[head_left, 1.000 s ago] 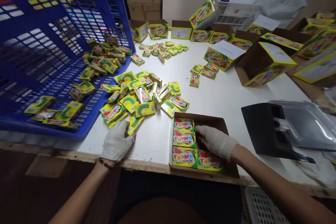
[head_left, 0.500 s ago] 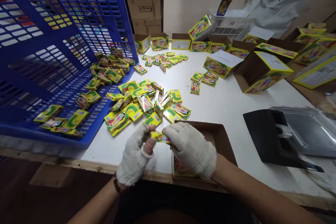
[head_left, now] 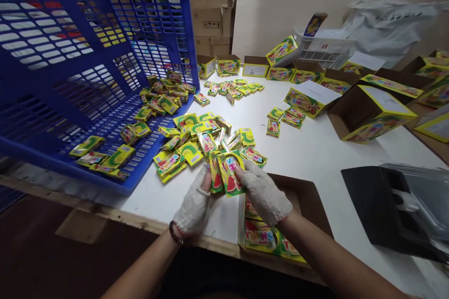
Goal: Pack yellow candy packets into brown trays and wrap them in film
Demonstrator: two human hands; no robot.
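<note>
Both hands wear white fingerless gloves and meet over the table's front edge. My left hand (head_left: 194,201) grips a small yellow-green candy box (head_left: 215,172) between thumb and fingers. Right beside it, my right hand (head_left: 261,189) pinches another small candy box (head_left: 229,174), its watermelon picture facing up. Beneath my right forearm is an open brown carton (head_left: 308,196) with several of the same small boxes (head_left: 261,236) lying flat in it. A loose heap of small boxes (head_left: 191,149) lies just beyond my hands.
At left a blue plastic crate (head_left: 133,182) lies on its side, small boxes spilling from it. More yellow cartons (head_left: 256,66) line the back of the white table (head_left: 308,149). A black object with clear plastic (head_left: 372,210) lies at right. A white basket (head_left: 321,51) stands behind.
Earlier the hands held a small box edge-on; now two boxes show, broad faces up, one in each hand. My right hand has shifted, uncovering boxes in the carton. The view has turned slightly left.
</note>
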